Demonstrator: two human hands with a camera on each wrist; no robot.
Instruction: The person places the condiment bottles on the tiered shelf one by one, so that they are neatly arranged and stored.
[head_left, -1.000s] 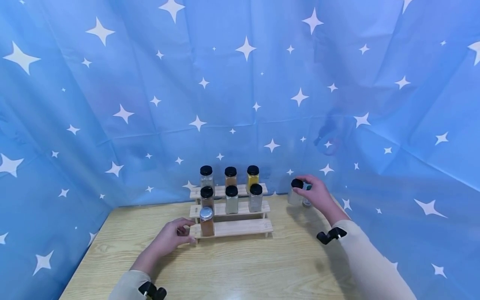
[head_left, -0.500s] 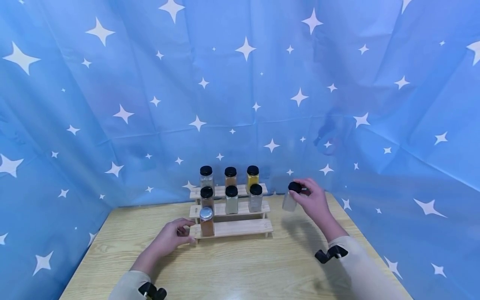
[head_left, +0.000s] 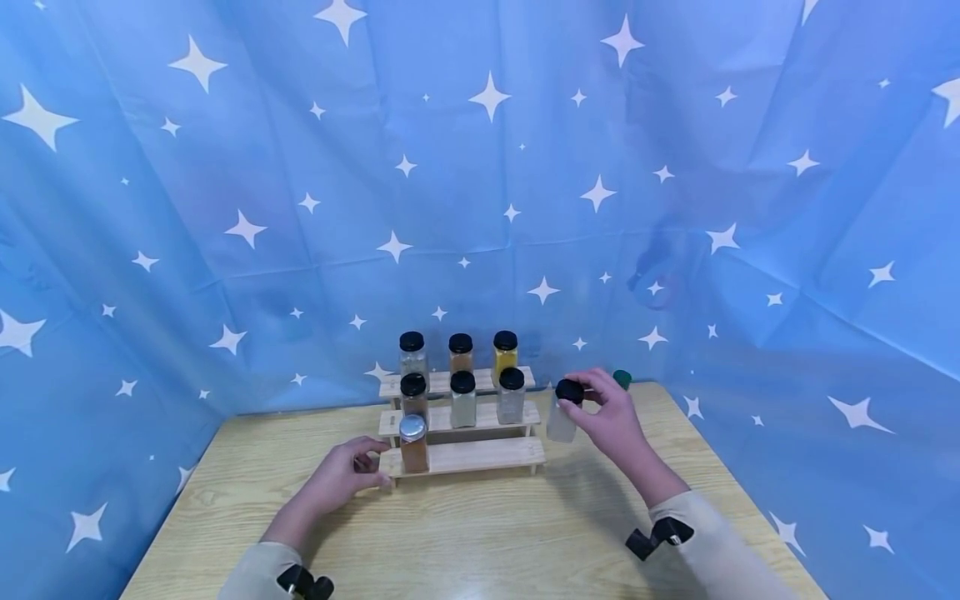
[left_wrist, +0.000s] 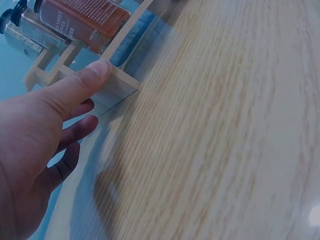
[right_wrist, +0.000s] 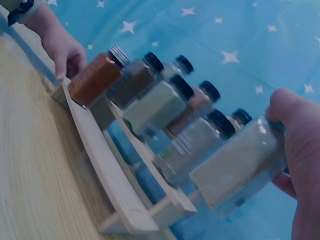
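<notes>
A three-tier wooden spice rack [head_left: 487, 452] stands on the table, and my left hand [head_left: 337, 479] grips the left end of its lowest step. In the left wrist view the thumb lies on that step's end, with the other fingers bent beside it. My right hand [head_left: 613, 421] holds a clear spice jar [head_left: 561, 423] by its black lid, just right of the rack. Pale contents fill this jar [right_wrist: 237, 170], which hangs tilted in the right wrist view. At the left of the lowest step sits a reddish-brown jar [head_left: 414, 454] with a silver lid.
Black-lidded jars stand on the upper two steps, among them a yellow one [head_left: 506, 360] and a pale one [head_left: 463, 407]. A green-capped container [head_left: 622, 378] shows behind my right hand. A starry blue curtain [head_left: 480, 208] borders the wooden table [head_left: 465, 533].
My right hand has carried the black-lidded spice jar leftward and nearer, away from the green-capped container, up to the rack's right side. My left hand keeps its place at the rack.
</notes>
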